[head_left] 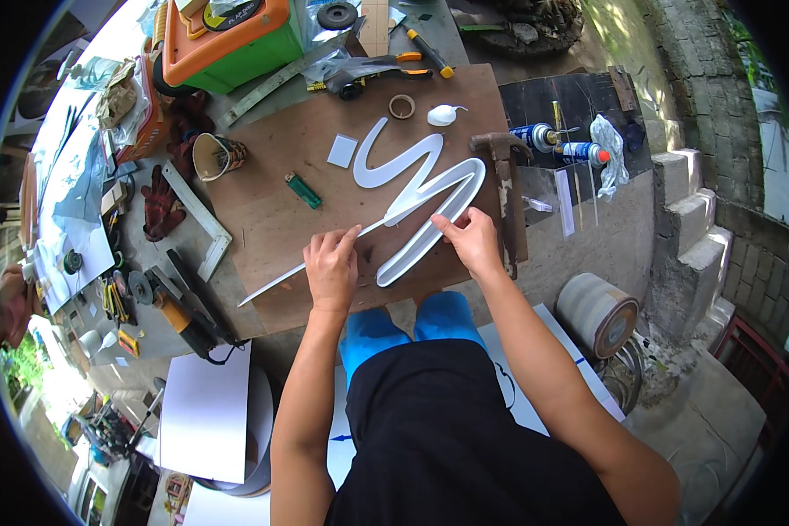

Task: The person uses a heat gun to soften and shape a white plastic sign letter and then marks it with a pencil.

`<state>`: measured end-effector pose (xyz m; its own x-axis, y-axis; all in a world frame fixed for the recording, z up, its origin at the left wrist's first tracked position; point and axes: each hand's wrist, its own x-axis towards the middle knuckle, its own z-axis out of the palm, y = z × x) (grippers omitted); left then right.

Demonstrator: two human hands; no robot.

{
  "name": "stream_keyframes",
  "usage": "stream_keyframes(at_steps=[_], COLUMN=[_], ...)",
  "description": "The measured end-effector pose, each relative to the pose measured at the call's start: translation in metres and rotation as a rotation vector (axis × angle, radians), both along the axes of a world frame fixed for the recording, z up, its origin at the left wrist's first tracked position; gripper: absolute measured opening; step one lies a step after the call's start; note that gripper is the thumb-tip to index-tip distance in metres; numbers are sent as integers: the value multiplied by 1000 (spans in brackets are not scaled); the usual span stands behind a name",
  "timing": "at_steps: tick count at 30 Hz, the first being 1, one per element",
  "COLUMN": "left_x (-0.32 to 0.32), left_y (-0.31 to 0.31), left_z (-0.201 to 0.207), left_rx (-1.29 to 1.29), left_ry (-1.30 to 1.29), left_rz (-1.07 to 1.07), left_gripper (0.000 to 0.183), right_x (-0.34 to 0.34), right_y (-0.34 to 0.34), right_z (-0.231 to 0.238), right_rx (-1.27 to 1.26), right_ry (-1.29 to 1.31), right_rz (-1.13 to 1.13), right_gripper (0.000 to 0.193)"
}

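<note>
A white curved, letter-like shape (399,167) lies on a brown board (263,203). Its right-hand loop carries a raised white wall along the edge. From the middle of the shape a thin white strip (267,287) runs out toward the lower left. My left hand (330,265) is closed on this strip, thumb and fingertips at its upper part. With thumb and fingers, my right hand (471,238) pinches the raised wall on the right side of the loop. A small white square (342,151) and a green lighter (303,190) lie left of the shape.
A hammer (505,188) rests along the board's right edge. Beyond the shape are a tape roll (401,107) and a small white bottle (444,115). Leftward are a paper cup (215,158), a metal square (203,230) and an angle grinder (171,309). Spray cans (580,153) lie right.
</note>
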<state>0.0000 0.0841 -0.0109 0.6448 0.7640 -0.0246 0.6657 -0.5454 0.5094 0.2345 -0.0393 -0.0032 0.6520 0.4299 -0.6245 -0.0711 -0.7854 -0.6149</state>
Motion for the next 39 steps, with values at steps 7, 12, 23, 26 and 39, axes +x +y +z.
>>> stream_keyframes(at_steps=[7,12,23,26,39], left_x=[1,0,1,0,0], left_y=[0,-1,1,1,2], left_z=[-2,-1,-4,-3,-5], left_rx=[19,15,25,35,26], left_ry=[-9,-10,-7,-17,-5], left_rz=[9,6,4,-1,2], left_gripper=[41,41,42,41,41], right_x=[1,8,26,25,29], right_y=[-1,-2,6,7,8], right_z=[1,1,-2,-2,0], right_rx=[1,24,76,98,80], right_ry=[6,64,66,77,135], right_rz=[14,-58,-71,-69,-76], right_gripper=[56,58,55,53,52])
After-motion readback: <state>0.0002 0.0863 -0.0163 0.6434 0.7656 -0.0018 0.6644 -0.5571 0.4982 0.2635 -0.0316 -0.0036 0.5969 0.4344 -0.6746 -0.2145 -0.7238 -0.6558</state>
